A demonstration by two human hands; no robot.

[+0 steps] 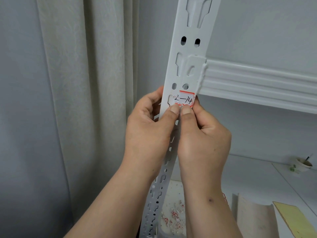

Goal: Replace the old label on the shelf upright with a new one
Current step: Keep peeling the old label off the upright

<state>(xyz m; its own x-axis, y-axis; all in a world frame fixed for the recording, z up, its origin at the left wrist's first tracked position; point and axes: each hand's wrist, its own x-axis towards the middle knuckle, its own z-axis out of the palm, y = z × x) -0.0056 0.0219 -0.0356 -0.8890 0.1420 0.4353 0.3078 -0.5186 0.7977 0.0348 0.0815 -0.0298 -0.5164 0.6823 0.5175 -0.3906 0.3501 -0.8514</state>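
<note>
Both hands work at the label (186,99) on the shelf upright (186,48). Left hand (147,127) wraps the upright's left edge, fingers curled behind it, thumb pressing the label's lower edge. Right hand (204,140) comes in from the upright's right side, thumb right beside the left thumb on the same lower edge; its fingers are tucked behind, so can't tell exactly what they hold. Neither hand is spread open.

Label sits on the upright's face just below two small holes, red-bordered w/ "2-14" handwritten. Its left part looks torn or stripped, w/ a keyhole slot showing through, so this is prob. the old label mid-removal, though can't rule out a new one being pressed down.

To do this step well, judging from here: get a thumbnail under the bottom edge, lift slow & low along the metal so the paper comes off in one piece rather than shredding. Keep the left hand bracing the upright. Any residue over the slot should go before the new label is stuck on.

Surroundings, relative to the upright: a white shelf beam (257,79) hooks in on its right, just above the label. Pale curtain (77,83) hangs to its left. Near its foot lie red-and-white paper scraps (173,215) on a speckled floor. Further right & lower, a yellow board (291,219) and a small cup (303,164) on a white surface.
</note>
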